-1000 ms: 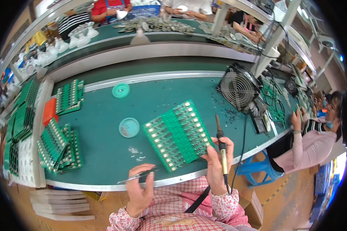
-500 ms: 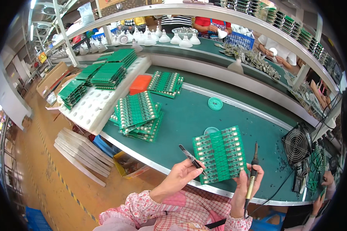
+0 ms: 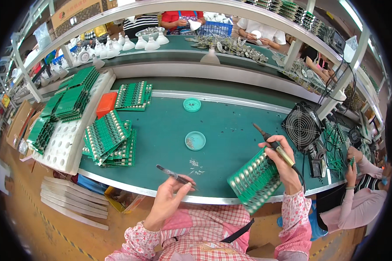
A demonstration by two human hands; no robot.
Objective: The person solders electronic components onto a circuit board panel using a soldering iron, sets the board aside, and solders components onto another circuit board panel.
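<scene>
My left hand (image 3: 167,201) pinches a pair of dark tweezers (image 3: 167,172) over the bench's front edge, their other end angled up to the left. In my right hand (image 3: 287,167) are two things: a soldering iron (image 3: 265,134) with its tip pointing up and left, and a green circuit board panel (image 3: 253,180) gripped at its upper right. The panel hangs tilted over the front edge, with rows of small parts across it. Between the hands, farther back, sits a round green dish (image 3: 198,139) with small bits inside. Pale scraps (image 3: 196,166) lie in front of it.
Stacked panels (image 3: 106,135) lie at left, with more (image 3: 133,95) behind, beside a red box (image 3: 106,104). A white foam tray (image 3: 65,148) holds further boards. Another green dish (image 3: 192,110) is farther back. At right stand a fan (image 3: 301,126) and a co-worker's hands (image 3: 353,161).
The view has swung right. My left hand with the tweezers has come away from the panel. My right hand has moved right with the panel, now tilted, and the iron leans left.
</scene>
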